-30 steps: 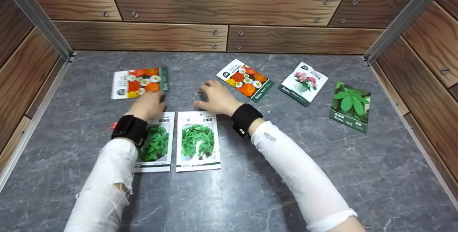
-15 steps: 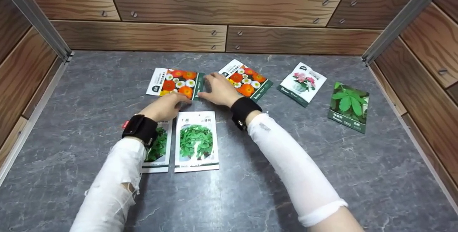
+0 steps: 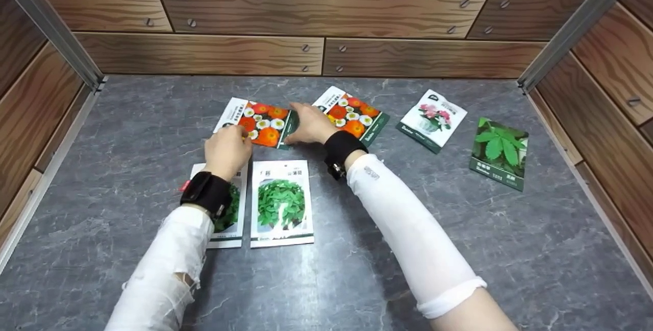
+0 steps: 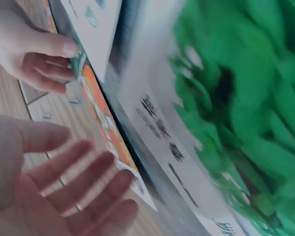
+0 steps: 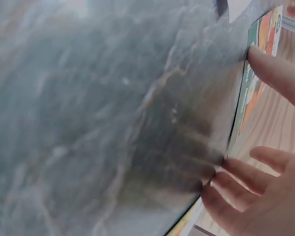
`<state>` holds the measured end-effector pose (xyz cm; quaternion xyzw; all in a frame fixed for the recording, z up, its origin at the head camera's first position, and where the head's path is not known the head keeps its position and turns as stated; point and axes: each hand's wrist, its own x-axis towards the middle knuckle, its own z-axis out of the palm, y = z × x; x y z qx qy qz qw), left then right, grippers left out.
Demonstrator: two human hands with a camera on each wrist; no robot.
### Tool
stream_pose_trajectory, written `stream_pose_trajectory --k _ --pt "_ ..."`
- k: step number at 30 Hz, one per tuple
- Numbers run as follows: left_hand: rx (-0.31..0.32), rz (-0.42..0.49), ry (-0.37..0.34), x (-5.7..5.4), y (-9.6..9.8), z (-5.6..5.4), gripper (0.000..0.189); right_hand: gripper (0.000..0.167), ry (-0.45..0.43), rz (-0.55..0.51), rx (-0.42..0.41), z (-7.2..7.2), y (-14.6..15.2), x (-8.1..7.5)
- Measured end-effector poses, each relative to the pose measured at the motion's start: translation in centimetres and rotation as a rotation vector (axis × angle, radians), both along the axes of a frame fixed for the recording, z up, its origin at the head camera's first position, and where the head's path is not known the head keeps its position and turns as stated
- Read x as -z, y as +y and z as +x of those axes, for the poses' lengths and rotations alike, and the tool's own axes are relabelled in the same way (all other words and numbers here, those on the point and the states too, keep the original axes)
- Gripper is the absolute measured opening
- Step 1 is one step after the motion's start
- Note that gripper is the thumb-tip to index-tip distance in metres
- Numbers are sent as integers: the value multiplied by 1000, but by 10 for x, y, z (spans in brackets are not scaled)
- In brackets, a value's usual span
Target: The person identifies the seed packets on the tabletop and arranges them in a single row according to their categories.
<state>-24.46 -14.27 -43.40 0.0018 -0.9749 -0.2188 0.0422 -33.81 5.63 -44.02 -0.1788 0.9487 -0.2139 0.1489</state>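
A poppy seed packet (image 3: 262, 123) with orange and white flowers lies slightly slanted between my two hands. My left hand (image 3: 227, 150) is over its white end; in the left wrist view its fingers (image 4: 83, 196) are loosely spread beside the packet's edge. At the green end is my right hand (image 3: 312, 123), its thumb right at the near edge and its fingers well apart from the thumb. A matching poppy packet (image 3: 354, 117) lies partly behind the right hand. Nearer, two green-leaf packets stand side by side: one (image 3: 280, 203) in full view, the other (image 3: 235, 219) partly under my left wrist.
To the right lie a pink-flower packet (image 3: 432, 119) and a packet with a large green leaf (image 3: 500, 150). The grey marbled tabletop (image 3: 387, 270) is bounded by wood-patterned walls (image 3: 245, 53) at the back and both sides.
The poppy packet has slid right from the far left, then turned slightly clockwise. My left hand went right with it, then back toward its white end. The right hand moved little.
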Motion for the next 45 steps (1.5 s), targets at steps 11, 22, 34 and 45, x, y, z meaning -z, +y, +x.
stream_pose_trajectory --k 11,22,34,45 --pt "-32 -81 -173 1 19 5 37 73 69 10 92 5 7 -7" --pt "-26 131 -181 -10 27 6 51 34 -2 -676 330 19 19 -21" --pt "-70 896 -28 -20 56 21 40 39 -175 -962 305 63 47 -21" --pt "-26 1034 87 -20 90 55 29 29 -31 -811 185 109 98 -34"
